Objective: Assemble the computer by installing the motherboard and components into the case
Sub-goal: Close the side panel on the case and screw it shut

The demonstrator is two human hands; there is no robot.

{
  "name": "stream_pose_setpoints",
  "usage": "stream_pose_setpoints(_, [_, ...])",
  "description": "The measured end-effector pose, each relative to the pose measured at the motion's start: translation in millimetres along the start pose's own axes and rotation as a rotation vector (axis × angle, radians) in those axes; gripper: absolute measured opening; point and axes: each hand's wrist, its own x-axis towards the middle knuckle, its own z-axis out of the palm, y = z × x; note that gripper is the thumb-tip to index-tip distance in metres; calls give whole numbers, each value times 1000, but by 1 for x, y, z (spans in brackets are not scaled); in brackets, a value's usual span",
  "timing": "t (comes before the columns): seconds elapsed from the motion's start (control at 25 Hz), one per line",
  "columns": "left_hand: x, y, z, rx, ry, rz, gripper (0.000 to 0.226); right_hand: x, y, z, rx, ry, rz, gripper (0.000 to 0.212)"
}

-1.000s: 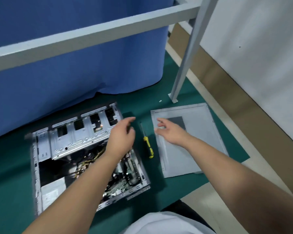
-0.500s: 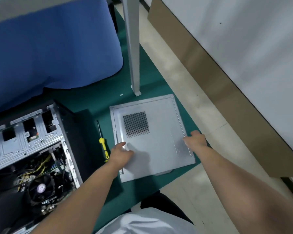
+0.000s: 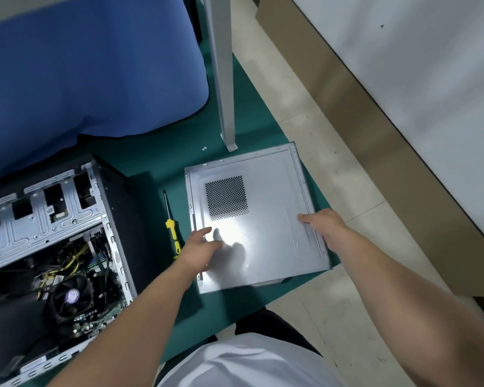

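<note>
I see the side panel [image 3: 263, 219] lying flat on the green mat [image 3: 157, 163], its far-right corner and near edge reaching past the mat onto the pale floor [image 3: 319, 121]. My left hand [image 3: 199, 250] is at the panel's left edge, thumb on top; the other fingers are hidden below the hand, so I cannot tell whether they hook under the edge. My right hand [image 3: 323, 226] grips the right edge, thumb laid on the top face and the other fingers curled over the rim. Just left of the panel lies a screwdriver [image 3: 171, 227] with a yellow handle, its shaft pointing away from me. Further left, the case [image 3: 101, 202] lies open side up, showing a fan [image 3: 72, 297], yellow wires [image 3: 67, 263] and the drive bays [image 3: 39, 216]. A grey post [image 3: 221, 65] stands on the mat beyond the panel, with two screws [image 3: 204, 148] near its foot and blue cloth [image 3: 90, 65] hanging behind the case
</note>
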Motion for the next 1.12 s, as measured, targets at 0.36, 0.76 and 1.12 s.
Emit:
stream_pose_setpoints(0.36, [-65, 38, -2, -38, -272, 204, 51, -146, -35, 0, 214, -212, -442, 22])
stream_pose_setpoints(0.76, [-151, 63, -102, -288, -331, 413, 69, -258, -53, 153, 374, -560, -532, 47])
stream_pose_setpoints(1.12, [-152, 36, -169, -221, 136, 579, 57, -266, -43, 249, 205, -452, -440, 65])
